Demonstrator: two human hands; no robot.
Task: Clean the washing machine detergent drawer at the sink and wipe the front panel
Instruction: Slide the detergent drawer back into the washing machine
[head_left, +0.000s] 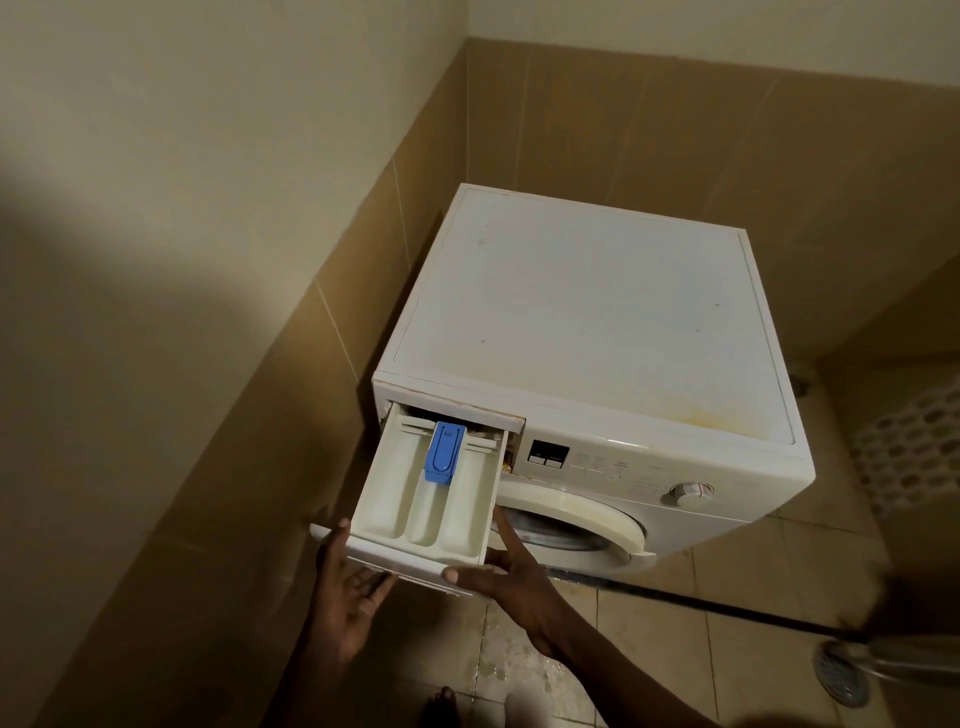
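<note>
My left hand (353, 587) and right hand (506, 574) clasp the detergent drawer (426, 509) at its front corners, fingers beneath to bear its weight; it juts far out of the washing machine (571, 312), seemingly ready to lift free.

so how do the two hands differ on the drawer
The left hand cups the detergent drawer from below at its left front corner, palm up; the right hand grips the right front corner, thumb across the front. The left thumb lies up the left side; a right finger lies along the right side. Both hold the drawer.
</note>
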